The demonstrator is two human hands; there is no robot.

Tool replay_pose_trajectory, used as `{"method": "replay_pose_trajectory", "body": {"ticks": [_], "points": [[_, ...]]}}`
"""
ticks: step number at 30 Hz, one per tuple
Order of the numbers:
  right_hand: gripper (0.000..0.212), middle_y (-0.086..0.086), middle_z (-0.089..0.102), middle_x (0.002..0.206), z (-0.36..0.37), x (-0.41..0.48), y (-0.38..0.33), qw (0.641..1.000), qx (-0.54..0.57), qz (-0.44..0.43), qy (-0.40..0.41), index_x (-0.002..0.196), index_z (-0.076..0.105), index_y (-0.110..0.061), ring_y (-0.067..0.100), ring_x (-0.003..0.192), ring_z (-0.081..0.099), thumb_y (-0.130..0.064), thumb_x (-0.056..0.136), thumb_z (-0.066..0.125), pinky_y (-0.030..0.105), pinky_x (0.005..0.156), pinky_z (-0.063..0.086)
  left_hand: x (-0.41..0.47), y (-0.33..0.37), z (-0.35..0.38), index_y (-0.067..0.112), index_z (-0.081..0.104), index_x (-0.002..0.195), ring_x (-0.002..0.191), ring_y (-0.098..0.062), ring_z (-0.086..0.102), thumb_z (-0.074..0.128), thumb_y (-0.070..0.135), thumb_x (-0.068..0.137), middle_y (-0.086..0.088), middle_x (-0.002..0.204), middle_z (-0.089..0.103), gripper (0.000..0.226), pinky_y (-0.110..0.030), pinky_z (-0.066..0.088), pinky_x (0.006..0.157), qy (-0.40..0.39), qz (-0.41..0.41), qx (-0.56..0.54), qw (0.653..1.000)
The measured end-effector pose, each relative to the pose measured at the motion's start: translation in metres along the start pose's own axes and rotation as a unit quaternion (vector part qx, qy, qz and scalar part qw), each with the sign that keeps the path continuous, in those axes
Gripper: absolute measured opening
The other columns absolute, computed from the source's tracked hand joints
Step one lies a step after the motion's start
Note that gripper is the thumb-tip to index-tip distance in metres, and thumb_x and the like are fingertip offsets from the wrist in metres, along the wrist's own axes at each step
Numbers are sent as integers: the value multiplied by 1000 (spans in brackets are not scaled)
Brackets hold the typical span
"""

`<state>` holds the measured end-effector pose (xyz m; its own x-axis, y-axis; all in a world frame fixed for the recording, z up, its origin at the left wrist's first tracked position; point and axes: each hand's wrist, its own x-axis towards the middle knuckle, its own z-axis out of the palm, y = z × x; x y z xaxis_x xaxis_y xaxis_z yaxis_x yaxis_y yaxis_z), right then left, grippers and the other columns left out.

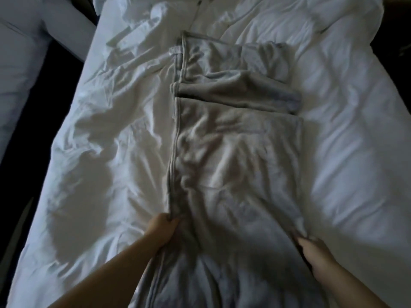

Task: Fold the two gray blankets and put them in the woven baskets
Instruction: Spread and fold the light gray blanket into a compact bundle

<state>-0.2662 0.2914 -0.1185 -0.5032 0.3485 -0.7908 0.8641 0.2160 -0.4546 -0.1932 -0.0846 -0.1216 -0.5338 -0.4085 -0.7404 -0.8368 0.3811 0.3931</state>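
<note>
Fingers of the left hand (163,227) and right hand (315,252) pinch the gray blanket's (235,156) near edges on the white bed (344,130).

This is a bedroom. A wide bed (35,252) fills nearly the whole view. It is covered on the right by a puffy white duvet (344,141) with soft swells, and on the left by a thinner, creased white sheet (106,134). A gray blanket (233,147) lies lengthwise down the middle. Across a dark gap (51,90) at the upper left sits more white bedding (22,45), possibly a second bed or a pillow; the dim light leaves that unclear.
</note>
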Motion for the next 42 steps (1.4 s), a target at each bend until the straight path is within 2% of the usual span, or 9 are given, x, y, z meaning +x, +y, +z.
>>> {"method": "replay_pose_trajectory", "body": {"ticks": [4, 7, 13, 18, 23, 26, 32, 36, 42], "points": [[43, 21, 66, 90, -13, -7, -82, 985, -9, -142, 97, 97, 67, 9, 31, 90, 63, -33, 86, 69, 45, 81, 49, -3, 61, -45, -10, 63, 105, 104, -42, 59, 37, 25, 101, -32, 109, 63, 44, -37, 44, 83, 159, 38, 28, 986], [43, 10, 61, 95, -18, -1, -150, 974, 49, -192, 107, 109, 67, 3, 20, 91, 57, -34, 88, 66, 38, 81, 46, 13, 114, -92, -9, 61, 112, 109, -42, 57, 32, 30, 101, -33, 115, 60, 49, -38, 44, 91, 236, 42, -93, 966], [48, 10, 65, 103, -7, 45, -233, 967, 109, -228, 38, 114, 66, -6, 24, 85, 62, -44, 86, 65, 37, 84, 51, 84, 171, -145, 1, 54, 127, 115, -36, 59, 32, 45, 100, -18, 126, 60, 56, -46, 48, 98, 169, 41, -197, 965], [64, 8, 70, 110, 8, 77, -117, 994, 75, -32, -73, 125, 61, -8, 30, 107, 63, -57, 82, 63, 47, 99, 48, 66, 82, -62, 6, 63, 85, 66, -22, 57, 56, 65, 82, -8, 75, 61, 59, -27, 44, 55, 42, -48, -122, 991], [47, 13, 69, 110, -12, 36, 20, 998, 52, -10, -39, 110, 68, -9, 28, 99, 63, -47, 82, 66, 42, 101, 45, -5, -29, 10, 14, 61, 76, 70, -25, 62, 75, 59, 69, -3, 69, 66, 48, -37, 54, 68, 65, -45, -74, 994], [39, 3, 71, 95, -26, 11, 41, 997, 64, -1, -51, 103, 70, -14, 22, 90, 64, -45, 80, 70, 39, 95, 46, -28, -51, 23, 14, 51, 70, 68, -26, 56, 72, 56, 73, -3, 66, 58, 47, -35, 46, 63, 112, 32, 63, 991], [36, 21, 74, 89, -58, -57, 83, 987, 41, 92, -125, 98, 70, 2, 32, 81, 71, -31, 84, 69, 36, 74, 55, -85, -66, 23, 16, 59, 80, 75, -24, 58, 75, 53, 71, -2, 76, 62, 41, -28, 41, 63, 80, -6, 25, 996], [29, 22, 73, 81, -74, -112, 126, 991, -70, 26, -108, 102, 66, 10, 30, 67, 71, -10, 81, 72, 32, 62, 53, -148, -108, 34, 11, 71, 86, 79, -24, 64, 71, 33, 76, -10, 83, 70, 24, -24, 45, 64, 13, -67, 58, 996], [7, 2, 73, 65, -94, -123, 52, 985, 123, -94, -78, 89, 67, -5, 14, 56, 68, -9, 90, 62, 24, 51, 56, -156, -64, -13, -7, 65, 101, 103, -40, 59, 40, 22, 100, -27, 103, 63, 38, -36, 43, 81, 161, 19, -85, 983]]}}
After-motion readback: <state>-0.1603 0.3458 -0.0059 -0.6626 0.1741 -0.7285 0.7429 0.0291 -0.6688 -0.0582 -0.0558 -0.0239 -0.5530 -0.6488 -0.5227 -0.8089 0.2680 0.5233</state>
